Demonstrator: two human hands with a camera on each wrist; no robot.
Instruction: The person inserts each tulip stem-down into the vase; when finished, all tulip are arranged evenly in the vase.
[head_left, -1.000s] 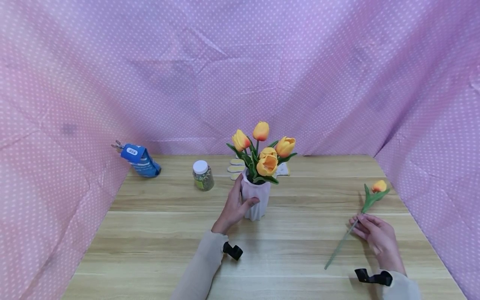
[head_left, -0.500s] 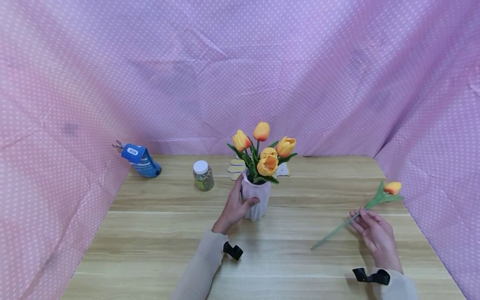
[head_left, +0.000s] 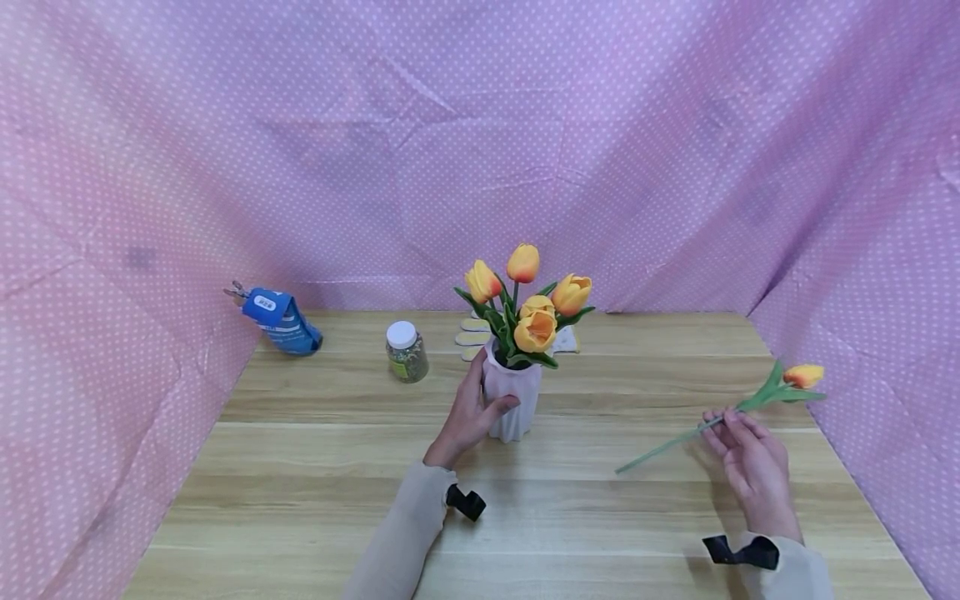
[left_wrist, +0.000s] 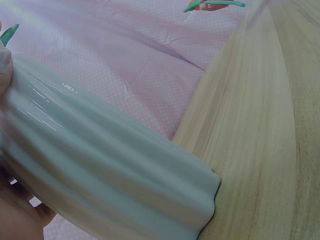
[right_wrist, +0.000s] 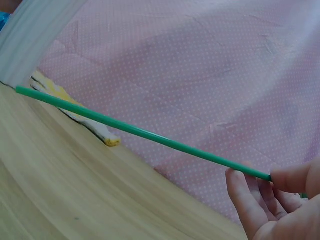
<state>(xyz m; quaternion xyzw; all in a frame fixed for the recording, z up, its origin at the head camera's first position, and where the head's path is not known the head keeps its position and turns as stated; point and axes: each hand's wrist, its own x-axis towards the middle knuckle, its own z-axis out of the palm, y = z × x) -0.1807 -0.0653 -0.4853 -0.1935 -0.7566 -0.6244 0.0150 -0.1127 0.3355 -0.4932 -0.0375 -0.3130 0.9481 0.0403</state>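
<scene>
since the earlier frames the loose tulip (head_left: 801,376) has swung: its bloom went out toward the right wall and the stem (head_left: 675,439) turned from steep to nearly level, cut end now aimed left toward the vase (head_left: 512,400). vase, bouquet and left hand haven't moved

right hand (head_left: 750,467) pinches the stem betw thumb and fingertips (right_wrist: 290,177), other fingers loosely curled under it; the wrist view shows the grip sits well up the stem, near the leaves, w/ a long free length running off to the left. stem looks clear of the table (head_left: 600,517), held in the air

left hand (head_left: 471,412) is wrapped around the left side of the ribbed white vase, thumb across the front, fingers behind; left wrist view shows only the vase wall against the palm, so can't tell how tight

key relation: stem's long axis runs roughly left-right, sloping a bit down to the cut tip, which is the end nearest the vase. tip sits lower than the vase mouth and well apart from it, off to the vase's right. right hand is the only one on the tulip; left hand is the nearer one to the vase opening, where five orange tulips (head_left: 534,329) already stand

also on the table: a white-lidded jar (head_left: 406,351), a blue pouch (head_left: 279,321) by the left wall, and a striped cloth (head_left: 472,337) behind the vase
</scene>
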